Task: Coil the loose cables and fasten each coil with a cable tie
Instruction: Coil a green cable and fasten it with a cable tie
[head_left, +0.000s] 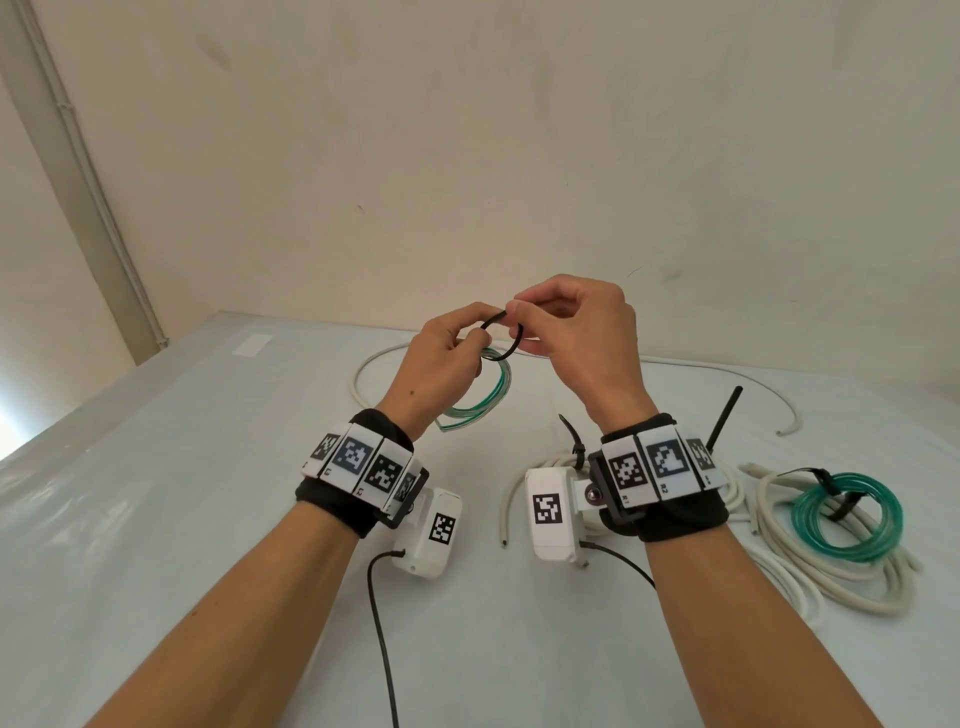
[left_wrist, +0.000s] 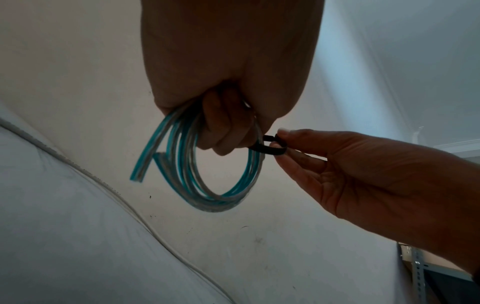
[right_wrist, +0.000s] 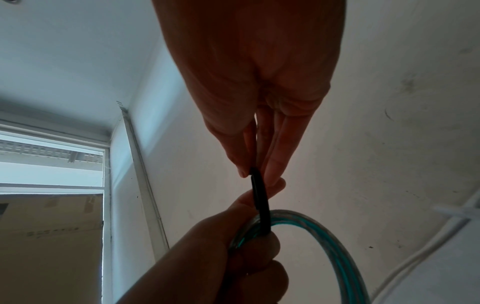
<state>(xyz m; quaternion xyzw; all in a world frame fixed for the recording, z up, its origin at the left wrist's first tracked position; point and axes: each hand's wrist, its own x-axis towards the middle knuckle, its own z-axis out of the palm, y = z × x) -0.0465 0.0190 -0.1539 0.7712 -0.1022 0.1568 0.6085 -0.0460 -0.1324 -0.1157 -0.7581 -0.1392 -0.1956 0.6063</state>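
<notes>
My left hand (head_left: 457, 343) grips a small coil of clear-and-green flat cable (head_left: 483, 395), held up above the table (head_left: 156, 493). In the left wrist view the coil (left_wrist: 207, 185) hangs below the curled fingers. A black cable tie (head_left: 501, 340) is looped round the coil's top. My right hand (head_left: 524, 322) pinches the tie's loop between thumb and fingertips, close against the left hand. The tie (right_wrist: 259, 197) runs from the right fingertips down to the coil (right_wrist: 324, 236) in the right wrist view.
At the right lies a green tube coil (head_left: 847, 519) with a black tie, on a pile of white cable (head_left: 810, 566). Another tied white coil (head_left: 561, 462) lies under my right wrist. A long loose white cable (head_left: 727, 371) curves across the table's back. A wall stands behind.
</notes>
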